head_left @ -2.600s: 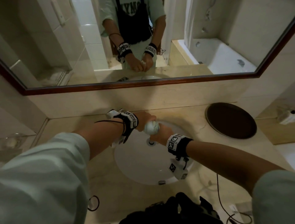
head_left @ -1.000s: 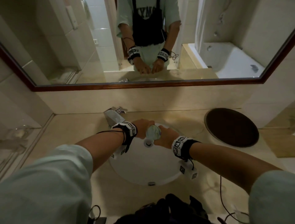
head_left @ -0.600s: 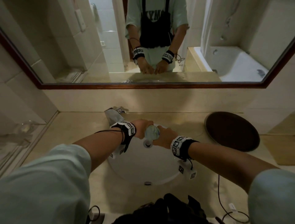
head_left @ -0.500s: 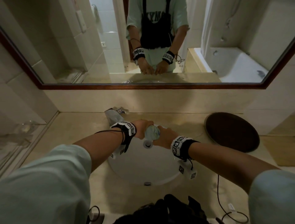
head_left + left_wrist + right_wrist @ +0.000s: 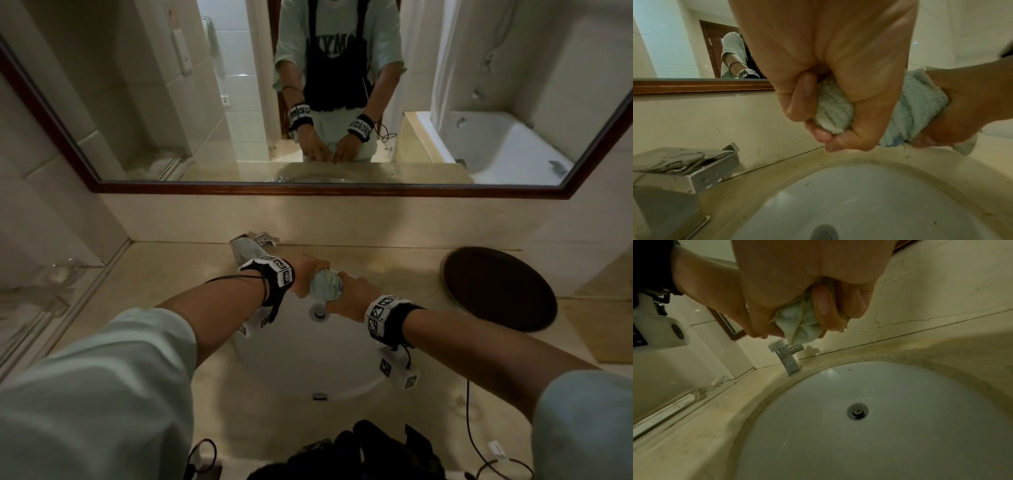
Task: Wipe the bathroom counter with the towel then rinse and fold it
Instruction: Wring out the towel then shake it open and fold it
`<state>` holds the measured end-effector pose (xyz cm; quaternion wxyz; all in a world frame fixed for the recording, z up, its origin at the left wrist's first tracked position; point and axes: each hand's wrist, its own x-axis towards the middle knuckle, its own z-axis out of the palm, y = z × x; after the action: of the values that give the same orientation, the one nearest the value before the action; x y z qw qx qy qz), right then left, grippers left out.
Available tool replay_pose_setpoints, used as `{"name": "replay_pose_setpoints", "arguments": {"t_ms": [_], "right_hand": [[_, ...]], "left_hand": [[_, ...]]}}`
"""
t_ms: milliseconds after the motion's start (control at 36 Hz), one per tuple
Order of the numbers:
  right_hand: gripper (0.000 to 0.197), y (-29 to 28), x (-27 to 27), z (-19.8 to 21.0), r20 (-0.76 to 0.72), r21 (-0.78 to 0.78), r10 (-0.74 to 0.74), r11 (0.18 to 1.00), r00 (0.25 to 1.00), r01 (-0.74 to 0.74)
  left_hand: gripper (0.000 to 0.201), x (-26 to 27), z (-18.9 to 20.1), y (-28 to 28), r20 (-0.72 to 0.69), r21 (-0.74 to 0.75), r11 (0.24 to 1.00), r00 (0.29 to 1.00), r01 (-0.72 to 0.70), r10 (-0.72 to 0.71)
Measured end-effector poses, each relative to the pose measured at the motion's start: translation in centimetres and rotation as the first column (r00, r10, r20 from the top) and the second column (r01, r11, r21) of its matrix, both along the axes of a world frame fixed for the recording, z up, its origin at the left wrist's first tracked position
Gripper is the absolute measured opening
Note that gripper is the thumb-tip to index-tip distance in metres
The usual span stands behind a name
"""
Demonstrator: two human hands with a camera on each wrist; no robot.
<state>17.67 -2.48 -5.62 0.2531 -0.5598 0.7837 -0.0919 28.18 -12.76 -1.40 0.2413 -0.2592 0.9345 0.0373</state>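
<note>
A pale blue towel (image 5: pixel 325 285) is twisted into a tight roll over the back of the white sink (image 5: pixel 301 363). My left hand (image 5: pixel 306 275) grips its left end, fingers curled round the cloth, as the left wrist view shows on the towel (image 5: pixel 833 112). My right hand (image 5: pixel 352 296) grips the other end. In the right wrist view a crumpled towel (image 5: pixel 799 326) end sticks out below my curled fingers (image 5: pixel 823 303). The beige marble counter (image 5: pixel 164 270) surrounds the sink.
A square chrome faucet (image 5: pixel 248 248) stands behind my left wrist. A dark round tray (image 5: pixel 498 287) lies on the counter at the right. A framed mirror (image 5: pixel 322 186) runs along the wall. A glass shelf (image 5: pixel 44 291) sits at the left, and cables (image 5: pixel 476 445) hang over the front edge.
Both hands keep their grip on the twisted towel over the sink and have hardly shifted. The head view has tipped upward a little, showing more of the mirror.
</note>
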Motion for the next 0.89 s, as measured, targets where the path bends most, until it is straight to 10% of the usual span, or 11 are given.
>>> {"name": "replay_pose_setpoints", "arguments": {"t_ms": [889], "right_hand": [[0.036,-2.8,6.0,3.3,-0.128,0.047,0.067,0.997,0.990,-0.061]], "left_hand": [[0.052,7.8,-0.1,-3.1,-0.245,0.027,0.999,0.968,-0.042,0.047]]}}
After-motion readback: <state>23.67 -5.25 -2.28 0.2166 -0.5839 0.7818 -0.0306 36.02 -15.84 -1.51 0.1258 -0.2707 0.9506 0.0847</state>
